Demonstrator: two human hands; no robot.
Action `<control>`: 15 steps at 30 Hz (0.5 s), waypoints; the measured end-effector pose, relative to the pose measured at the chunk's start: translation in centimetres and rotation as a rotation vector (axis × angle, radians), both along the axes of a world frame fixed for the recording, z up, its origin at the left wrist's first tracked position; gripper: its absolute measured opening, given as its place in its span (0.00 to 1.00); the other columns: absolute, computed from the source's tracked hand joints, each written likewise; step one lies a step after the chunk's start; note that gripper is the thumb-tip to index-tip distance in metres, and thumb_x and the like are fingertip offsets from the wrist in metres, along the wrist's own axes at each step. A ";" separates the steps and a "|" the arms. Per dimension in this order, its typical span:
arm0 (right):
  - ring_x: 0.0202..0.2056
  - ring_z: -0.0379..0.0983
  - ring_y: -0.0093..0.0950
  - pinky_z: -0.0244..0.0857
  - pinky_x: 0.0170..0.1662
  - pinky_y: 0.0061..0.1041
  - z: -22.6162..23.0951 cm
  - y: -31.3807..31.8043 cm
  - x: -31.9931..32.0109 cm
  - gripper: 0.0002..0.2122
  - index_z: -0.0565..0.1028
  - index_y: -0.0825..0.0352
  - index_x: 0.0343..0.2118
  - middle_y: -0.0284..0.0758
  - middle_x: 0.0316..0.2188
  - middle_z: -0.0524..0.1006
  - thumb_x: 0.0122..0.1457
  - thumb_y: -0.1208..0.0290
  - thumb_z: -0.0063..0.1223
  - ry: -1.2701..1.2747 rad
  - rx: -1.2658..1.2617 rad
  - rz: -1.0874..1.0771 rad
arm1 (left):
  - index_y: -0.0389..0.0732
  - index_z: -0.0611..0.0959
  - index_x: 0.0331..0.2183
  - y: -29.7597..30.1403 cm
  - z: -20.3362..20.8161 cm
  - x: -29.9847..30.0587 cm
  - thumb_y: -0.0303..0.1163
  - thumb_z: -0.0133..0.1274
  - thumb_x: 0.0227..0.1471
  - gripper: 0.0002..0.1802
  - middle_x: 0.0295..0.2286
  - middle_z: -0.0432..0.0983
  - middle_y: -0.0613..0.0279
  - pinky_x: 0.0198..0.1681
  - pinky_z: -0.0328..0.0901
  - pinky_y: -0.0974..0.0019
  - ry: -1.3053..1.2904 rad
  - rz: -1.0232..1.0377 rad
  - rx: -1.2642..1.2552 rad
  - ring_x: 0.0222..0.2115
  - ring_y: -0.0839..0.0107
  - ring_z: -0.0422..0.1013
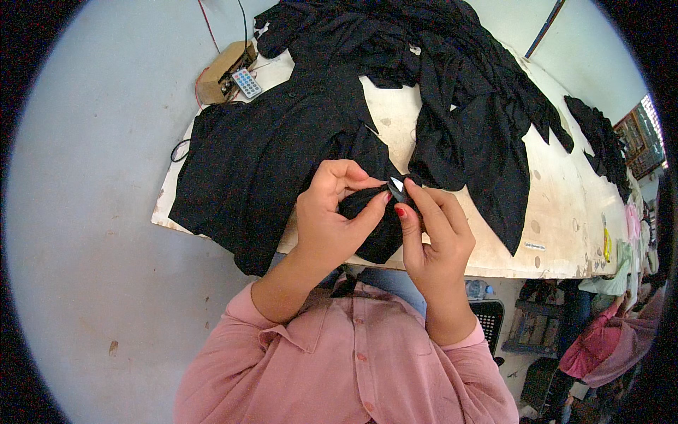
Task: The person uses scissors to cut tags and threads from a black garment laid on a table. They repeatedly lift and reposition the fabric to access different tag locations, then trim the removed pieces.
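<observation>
1. A pale, stained desk (565,205) spans the view, its edges bent by the lens, with black fabric over much of its top.
2. A dark piece of cloth (364,203) is at the middle, lifted between the two hands above the near edge of the desk; its lower part hangs down over that edge.
3. The left hand (332,212) has its thumb and forefinger pressed together, pinching the cloth near its upper right edge.
4. The right hand (441,237) faces it, just beside; its forefinger tip touches the upper right of the cloth and its thumb lies lower. Whether these fingers close fully on anything, I cannot tell.
5. Between the fingertips of both hands shows a small white sliver (397,184), too small to identify.
6. To the left, a large black garment (240,169) lies spread, overhanging the near side of the desk.
7. Beyond the hands and to the right, a rumpled black heap (480,148) trails across the desk.
8. At the far left corner, a remote control (246,83) leans beside a brown box (219,78).
9. Farther right, another dark bundle (600,141) lies on the desk.
10. Below the near edge are a clear bottle (479,289) and pink fabric (593,346), the latter well off to the right.
</observation>
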State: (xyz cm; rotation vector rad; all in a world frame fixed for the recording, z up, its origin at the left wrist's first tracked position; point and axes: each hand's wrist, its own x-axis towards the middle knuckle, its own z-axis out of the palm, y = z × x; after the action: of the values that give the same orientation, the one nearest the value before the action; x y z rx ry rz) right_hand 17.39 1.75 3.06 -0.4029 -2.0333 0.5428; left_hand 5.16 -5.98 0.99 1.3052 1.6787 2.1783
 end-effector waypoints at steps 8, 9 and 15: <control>0.27 0.75 0.30 0.67 0.30 0.22 0.5 1.0 0.2 0.11 0.77 0.69 0.36 0.39 0.30 0.76 0.48 0.77 0.61 0.026 -0.011 -0.022 | 0.36 0.69 0.35 -0.2 0.6 0.1 0.19 0.60 0.43 0.17 0.30 0.77 0.55 0.39 0.67 0.75 -0.015 -0.006 -0.039 0.33 0.76 0.75; 0.27 0.74 0.29 0.67 0.31 0.21 1.0 1.4 0.1 0.11 0.76 0.69 0.36 0.38 0.30 0.76 0.48 0.77 0.61 0.045 -0.041 -0.043 | 0.36 0.69 0.35 -0.3 0.6 0.0 0.19 0.60 0.44 0.17 0.31 0.77 0.56 0.39 0.67 0.75 -0.074 -0.060 -0.029 0.34 0.76 0.74; 0.23 0.70 0.27 0.62 0.27 0.20 -1.0 3.2 0.7 0.12 0.75 0.67 0.30 0.35 0.21 0.73 0.40 0.77 0.65 0.043 -0.412 0.126 | 0.35 0.74 0.32 -0.8 0.3 -1.5 0.16 0.54 0.45 0.09 0.34 0.76 0.56 0.40 0.66 0.73 -0.069 -0.252 -0.032 0.34 0.74 0.72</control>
State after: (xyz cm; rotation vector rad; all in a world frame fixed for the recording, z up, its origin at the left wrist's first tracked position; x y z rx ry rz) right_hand 18.10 4.98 2.07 -0.5026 -1.9095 1.0466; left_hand 3.66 -6.75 1.27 1.3354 1.4315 2.0190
